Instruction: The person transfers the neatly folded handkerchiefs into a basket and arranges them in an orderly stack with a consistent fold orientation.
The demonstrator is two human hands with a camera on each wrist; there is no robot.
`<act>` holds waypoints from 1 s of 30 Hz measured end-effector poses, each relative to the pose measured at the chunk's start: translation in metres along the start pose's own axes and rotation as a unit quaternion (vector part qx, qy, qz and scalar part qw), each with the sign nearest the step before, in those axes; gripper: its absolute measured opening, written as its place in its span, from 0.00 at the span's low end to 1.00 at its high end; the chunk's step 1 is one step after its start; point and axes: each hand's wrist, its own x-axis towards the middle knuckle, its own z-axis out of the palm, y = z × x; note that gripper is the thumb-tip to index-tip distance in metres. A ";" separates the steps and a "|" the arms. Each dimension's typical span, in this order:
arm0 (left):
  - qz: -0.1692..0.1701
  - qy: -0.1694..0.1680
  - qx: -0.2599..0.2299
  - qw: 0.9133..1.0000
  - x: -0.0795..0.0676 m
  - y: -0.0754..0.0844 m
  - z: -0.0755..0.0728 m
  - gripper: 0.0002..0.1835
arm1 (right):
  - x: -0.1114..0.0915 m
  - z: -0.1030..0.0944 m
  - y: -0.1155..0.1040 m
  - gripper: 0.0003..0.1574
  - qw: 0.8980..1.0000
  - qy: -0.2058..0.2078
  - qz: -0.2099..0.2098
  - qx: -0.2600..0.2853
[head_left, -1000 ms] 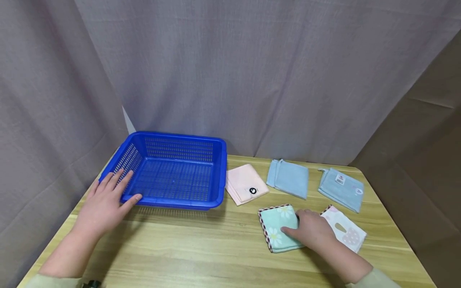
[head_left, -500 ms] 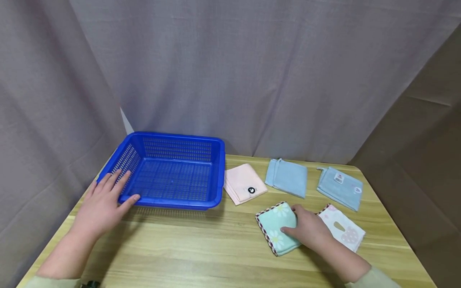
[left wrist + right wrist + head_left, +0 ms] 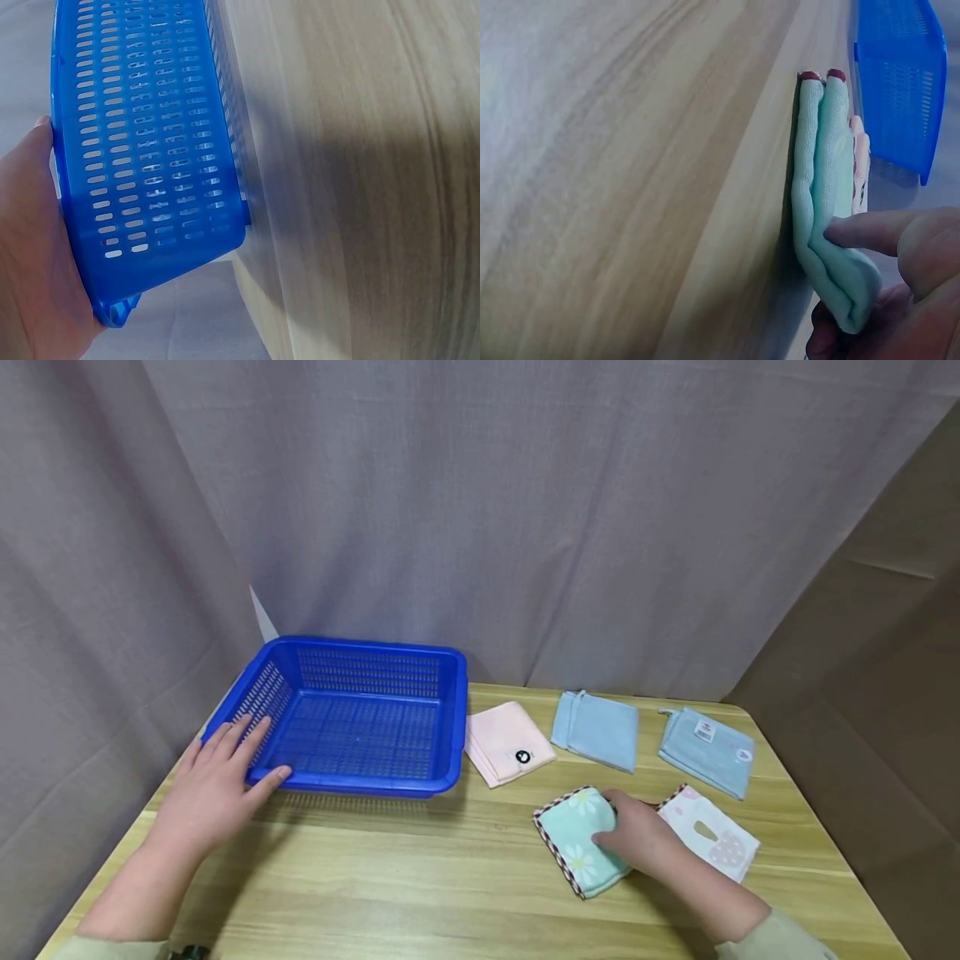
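A folded mint-green towel (image 3: 577,843) with white daisies and a checked edge lies at the front right of the table. My right hand (image 3: 648,839) pinches its right side, thumb on top and fingers curled under the edge. The right wrist view shows the folded layers of the towel (image 3: 821,172) bent up at the pinched end. My left hand (image 3: 206,789) lies with fingers spread over the front left corner of a blue plastic basket (image 3: 360,782). In the left wrist view the thumb touches the rim of the basket (image 3: 150,150).
A pink folded towel (image 3: 506,739) lies right of the basket. Two blue folded towels, one plain (image 3: 600,731) and one with a label (image 3: 708,756), lie farther right. A white patterned towel (image 3: 716,839) is partly behind my right wrist. Grey curtains (image 3: 480,510) enclose the wooden table (image 3: 420,877).
The green towel has turned slightly and its right side has bent up in my right hand's grip. My left hand and the basket have stayed put.
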 end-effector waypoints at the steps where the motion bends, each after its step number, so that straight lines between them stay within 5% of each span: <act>1: 0.000 0.000 0.000 1.000 0.000 0.000 0.000 0.43 | 0.000 0.000 0.000 0.44 1.000 0.000 0.004 0.004; 19: 0.001 -0.005 0.003 1.000 0.001 0.000 0.000 0.43 | -0.003 -0.005 -0.008 0.40 0.999 -0.008 0.028 -0.014; 30: 0.000 -0.001 0.001 1.000 0.001 0.000 0.000 0.42 | -0.003 -0.003 -0.005 0.38 0.999 -0.002 0.023 0.039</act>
